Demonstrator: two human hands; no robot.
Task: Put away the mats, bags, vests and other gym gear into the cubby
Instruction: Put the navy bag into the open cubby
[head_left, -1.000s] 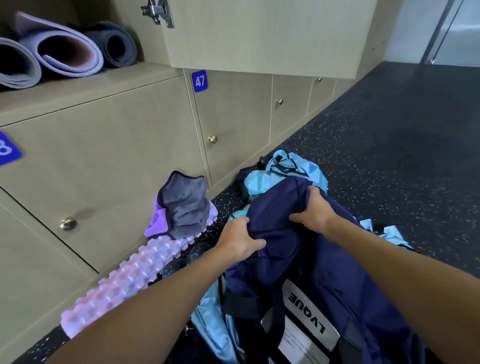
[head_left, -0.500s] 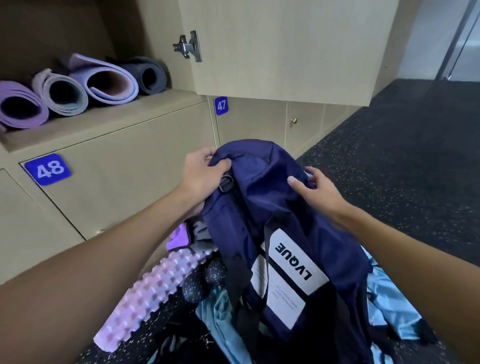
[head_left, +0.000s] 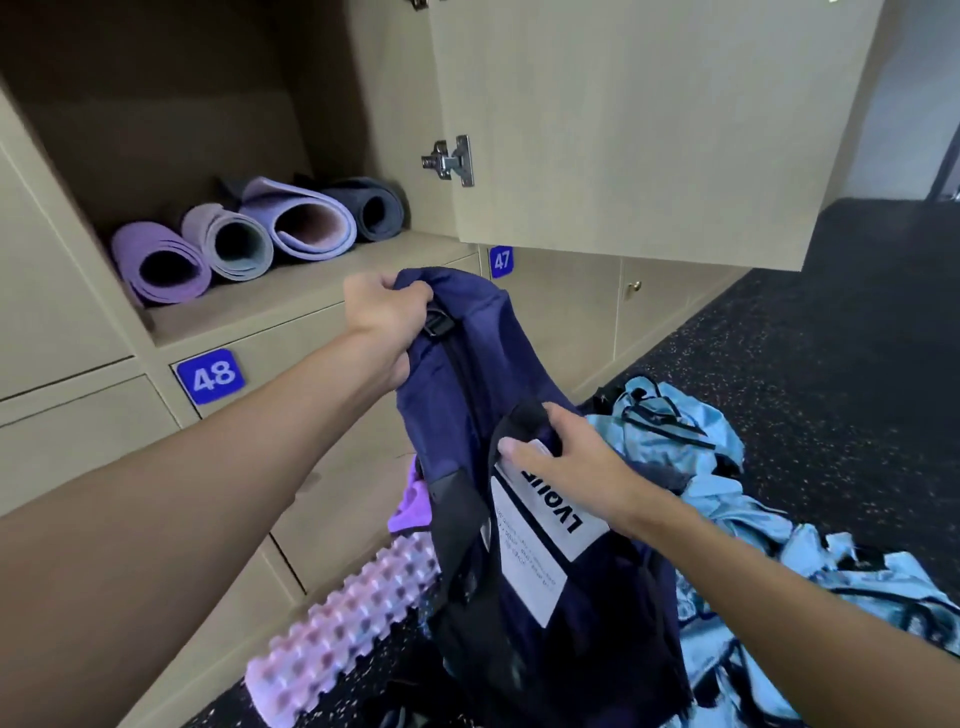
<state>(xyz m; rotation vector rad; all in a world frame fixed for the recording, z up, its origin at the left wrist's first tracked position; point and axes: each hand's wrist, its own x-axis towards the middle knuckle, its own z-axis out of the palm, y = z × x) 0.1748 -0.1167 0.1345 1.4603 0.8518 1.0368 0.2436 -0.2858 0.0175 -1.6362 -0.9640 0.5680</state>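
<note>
Navy backpack (head_left: 467, 374) is held up off the floor in front of the open cubby (head_left: 260, 312), just below and to the right of its shelf edge. Its top is gripped by the left hand (head_left: 387, 317), whose fingers are curled tight round the fabric beside a black buckle. A black fold on the bag's front is pinched by the right hand (head_left: 566, 457), with the thumb laid over the upper edge of a white label (head_left: 540, 525) printed in black letters.

Four rolled mats are seen lying side by side in the cubby: a purple mat (head_left: 156, 265), a grey-lilac mat (head_left: 228, 241), a lavender mat (head_left: 301, 218) and a dark grey mat (head_left: 371, 208) at the far right. The cubby door (head_left: 649, 130) is swung open above the bag, and its metal hinge (head_left: 452, 161) is exposed. Blue number plates 48 (head_left: 210, 375) and 47 (head_left: 501, 261) are fixed to the closed lockers below.

On the dark speckled floor (head_left: 831, 338), a pink knobbed foam roller (head_left: 343, 618) is laid against the lockers, partly hidden by the bag. Light blue vests (head_left: 727, 499) with black trim are heaped to the right of the bag.
</note>
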